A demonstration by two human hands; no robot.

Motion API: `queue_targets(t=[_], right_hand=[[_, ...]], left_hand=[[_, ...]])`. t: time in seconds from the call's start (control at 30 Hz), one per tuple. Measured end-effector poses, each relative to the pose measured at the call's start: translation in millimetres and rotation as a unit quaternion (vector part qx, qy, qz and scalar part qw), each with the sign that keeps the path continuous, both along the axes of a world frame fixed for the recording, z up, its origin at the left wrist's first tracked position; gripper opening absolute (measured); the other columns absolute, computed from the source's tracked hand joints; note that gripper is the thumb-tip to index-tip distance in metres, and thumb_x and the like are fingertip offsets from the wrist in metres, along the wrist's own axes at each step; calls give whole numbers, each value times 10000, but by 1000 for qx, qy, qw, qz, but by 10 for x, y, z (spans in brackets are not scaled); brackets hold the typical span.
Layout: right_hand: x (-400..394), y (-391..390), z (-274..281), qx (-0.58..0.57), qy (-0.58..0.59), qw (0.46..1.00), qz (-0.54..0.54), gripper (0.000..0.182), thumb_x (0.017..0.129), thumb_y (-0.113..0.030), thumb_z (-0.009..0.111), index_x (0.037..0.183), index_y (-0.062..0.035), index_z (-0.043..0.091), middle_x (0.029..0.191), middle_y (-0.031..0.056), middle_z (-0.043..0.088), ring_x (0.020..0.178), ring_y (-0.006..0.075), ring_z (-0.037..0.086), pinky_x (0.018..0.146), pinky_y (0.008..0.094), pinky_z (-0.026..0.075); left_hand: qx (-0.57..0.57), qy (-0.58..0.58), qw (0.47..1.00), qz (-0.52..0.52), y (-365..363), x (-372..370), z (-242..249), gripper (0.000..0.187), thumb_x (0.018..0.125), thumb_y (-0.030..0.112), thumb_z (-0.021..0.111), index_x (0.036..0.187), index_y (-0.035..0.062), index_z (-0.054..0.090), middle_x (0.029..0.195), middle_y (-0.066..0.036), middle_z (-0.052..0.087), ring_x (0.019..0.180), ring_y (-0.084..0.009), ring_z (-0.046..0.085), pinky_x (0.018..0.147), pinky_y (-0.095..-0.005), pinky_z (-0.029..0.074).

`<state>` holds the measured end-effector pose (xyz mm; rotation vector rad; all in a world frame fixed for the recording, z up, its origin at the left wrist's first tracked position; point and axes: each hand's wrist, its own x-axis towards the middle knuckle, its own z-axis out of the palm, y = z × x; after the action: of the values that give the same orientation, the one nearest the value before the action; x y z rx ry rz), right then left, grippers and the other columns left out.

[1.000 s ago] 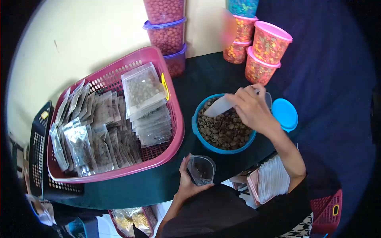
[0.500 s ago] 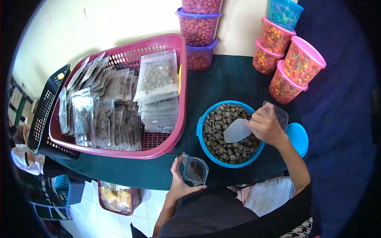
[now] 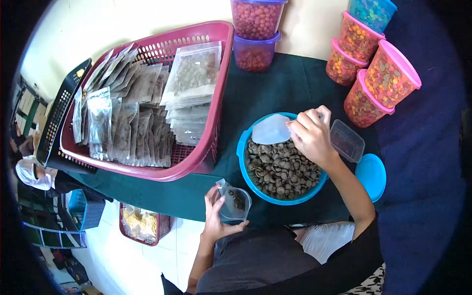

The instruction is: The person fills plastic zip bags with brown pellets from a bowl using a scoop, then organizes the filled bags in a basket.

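My right hand [image 3: 313,133] grips a white plastic scoop [image 3: 270,130] over the far side of a blue tub [image 3: 241,156]. The tub holds many small round greyish-brown pieces [image 3: 282,169]; whether any lie in the scoop is hidden. Left of the tub, at the table's near edge, my left hand [image 3: 215,216] is closed around a clear plastic pouch [image 3: 234,204]. The pouch's mouth is spread wide, and a few dark pieces sit inside it.
A maroon basket [image 3: 215,142] of filled pouches stands at left, by a black basket [image 3: 51,125]. Tubs with pink lids [image 3: 400,64] and purple-lidded tubs [image 3: 255,51] line the back. A clear container [image 3: 347,141] and blue lid [image 3: 370,178] lie right. Someone in white headwear [image 3: 30,172] is far left.
My right hand has raised the scoop off the pieces towards the tub's far rim. The left hand still holds the pouch, and the whole view has shifted slightly.
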<state>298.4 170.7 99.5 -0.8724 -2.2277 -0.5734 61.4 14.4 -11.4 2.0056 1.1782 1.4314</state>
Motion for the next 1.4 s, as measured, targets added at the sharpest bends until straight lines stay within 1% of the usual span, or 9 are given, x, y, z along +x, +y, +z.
queue_targets(t=[0.17, 0.4, 0.6, 0.7, 0.77, 0.87, 0.97, 1.33, 1.4], right_hand=[[250, -121, -27, -29, -31, 999, -13, 117, 594, -79, 589, 640, -103, 485, 631, 2, 407, 665, 159, 447, 713, 353, 303], [491, -335, 114, -115, -32, 990, -75, 113, 593, -78, 594, 661, -98, 505, 649, 21, 421, 690, 184, 447, 697, 343, 309], [572, -493, 233, -160, 47, 973, -159, 139, 617, -82, 626, 722, -80, 535, 706, 51, 450, 737, 224, 453, 699, 351, 319], [550, -550, 129, -146, 48, 961, -231, 127, 652, -108, 619, 740, -61, 539, 722, 56, 457, 746, 228, 460, 698, 354, 319], [483, -535, -35, -126, 63, 959, -246, 124, 664, -111, 613, 750, -64, 537, 724, 55, 457, 744, 226, 461, 698, 354, 318], [439, -549, -197, -115, 84, 953, -268, 170, 697, -119, 592, 852, -77, 540, 745, 52, 466, 743, 215, 466, 696, 348, 318], [371, -642, -142, -123, 91, 935, -321, 294, 724, -122, 565, 1015, -101, 527, 786, 46, 490, 747, 197, 475, 685, 327, 316], [82, -1087, 235, -191, -27, 884, -427, 278, 675, -61, 549, 951, -83, 539, 734, 70, 507, 729, 213, 497, 640, 337, 334], [69, -1130, 278, -191, -23, 880, -435, 254, 677, -76, 556, 930, -66, 536, 721, 91, 534, 711, 236, 520, 628, 351, 340]], left_hand=[[-44, 45, 998, 32, -32, -8, 1, 790, 412, 237, 795, 1061, 127, 358, 1204, -240, 262, 1144, -429, 286, 902, -528, 296], [-76, 10, 997, 6, 34, 17, 112, 796, 397, 283, 819, 1021, 140, 346, 1245, -272, 171, 1183, -459, 183, 933, -526, 233], [-81, 9, 997, -3, 56, -43, 51, 903, 352, 387, 831, 1052, 144, 314, 1271, -272, 107, 1183, -464, 165, 934, -528, 234], [-61, 51, 997, 2, 39, -77, -27, 1035, 370, 363, 832, 1186, 136, 238, 1283, -275, 108, 1192, -442, 165, 943, -506, 241], [-54, 8, 999, -1, 26, -47, -78, 1195, 392, 332, 831, 1290, 121, 72, 1297, -271, 116, 1203, -404, 179, 958, -470, 238], [-93, -49, 994, -20, 13, -29, -98, 1261, 408, 307, 830, 1305, 90, -29, 1309, -263, 121, 1209, -367, 196, 967, -443, 233], [-95, -52, 994, -33, 25, -71, -134, 1247, 400, 306, 833, 1291, 42, 1, 1307, -261, 131, 1204, -367, 205, 969, -431, 230], [-92, -1, 990, -110, 179, -201, -80, 1205, 392, 323, 830, 1273, 24, 65, 1280, -273, 190, 1175, -390, 242, 960, -432, 238], [-103, 26, 983, -153, 198, -241, -62, 1226, 417, 282, 833, 1276, 57, -12, 1312, -251, 82, 1201, -341, 217, 973, -425, 230]])
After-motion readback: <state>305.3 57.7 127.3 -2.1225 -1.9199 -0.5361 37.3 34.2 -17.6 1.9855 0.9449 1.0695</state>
